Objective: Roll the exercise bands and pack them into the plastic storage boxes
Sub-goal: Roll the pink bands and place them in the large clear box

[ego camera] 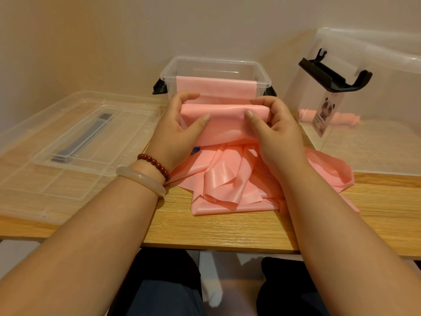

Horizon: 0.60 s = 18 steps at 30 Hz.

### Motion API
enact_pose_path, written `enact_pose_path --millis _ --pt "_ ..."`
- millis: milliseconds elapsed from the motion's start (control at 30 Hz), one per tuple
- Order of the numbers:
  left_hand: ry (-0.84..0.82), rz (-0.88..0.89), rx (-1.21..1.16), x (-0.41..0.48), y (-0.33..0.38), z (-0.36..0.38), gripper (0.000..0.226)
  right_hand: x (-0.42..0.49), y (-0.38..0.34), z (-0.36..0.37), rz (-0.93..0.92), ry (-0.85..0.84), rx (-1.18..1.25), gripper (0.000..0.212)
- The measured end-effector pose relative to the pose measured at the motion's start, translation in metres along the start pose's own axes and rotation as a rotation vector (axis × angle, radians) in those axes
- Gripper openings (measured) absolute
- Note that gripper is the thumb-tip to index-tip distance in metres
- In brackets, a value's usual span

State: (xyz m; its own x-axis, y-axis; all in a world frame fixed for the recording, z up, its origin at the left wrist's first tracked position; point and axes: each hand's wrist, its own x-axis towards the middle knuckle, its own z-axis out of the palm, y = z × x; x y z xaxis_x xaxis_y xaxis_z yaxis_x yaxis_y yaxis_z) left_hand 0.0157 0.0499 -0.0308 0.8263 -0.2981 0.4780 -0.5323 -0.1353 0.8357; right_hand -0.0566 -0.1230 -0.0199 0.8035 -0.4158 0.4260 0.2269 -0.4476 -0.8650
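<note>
Where both hands meet over the table (216,233): pink exercise band (225,112), partly rolled into a tube. Left hand (182,124) grips its left end and right hand (271,124) its right end, thumbs in front, fingers curled behind. Loose remainder heaped on the table under the wrists. Open clear storage box (216,62) just behind the roll. Clear lid (75,137) flat at left. Second clear box (364,87) at right, holding a rolled pink band (305,115).

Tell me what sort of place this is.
Probably a home desk or work nook: a wooden tabletop against a plain wall, with a clear storage box and a pink exercise band on it.
</note>
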Motion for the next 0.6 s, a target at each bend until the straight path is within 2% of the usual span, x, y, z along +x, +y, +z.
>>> enact_pose_path --millis 200,333,467,600 --pt "-0.014 -0.033 -0.004 0.000 -0.001 0.000 0.039 -0.001 -0.001 0.000 -0.004 -0.102 -0.019 0.034" --pt "0.028 -0.070 -0.050 0.001 0.001 0.000 0.025 -0.001 -0.001 0.002 -0.009 -0.093 -0.009 0.040" --pt "0.075 -0.036 -0.013 0.000 0.002 -0.001 0.017 0.001 0.001 0.003 -0.027 0.021 0.031 0.026" --pt "0.122 -0.049 -0.048 -0.001 0.007 0.001 0.022 0.003 0.005 0.003 -0.057 0.086 -0.014 0.010"
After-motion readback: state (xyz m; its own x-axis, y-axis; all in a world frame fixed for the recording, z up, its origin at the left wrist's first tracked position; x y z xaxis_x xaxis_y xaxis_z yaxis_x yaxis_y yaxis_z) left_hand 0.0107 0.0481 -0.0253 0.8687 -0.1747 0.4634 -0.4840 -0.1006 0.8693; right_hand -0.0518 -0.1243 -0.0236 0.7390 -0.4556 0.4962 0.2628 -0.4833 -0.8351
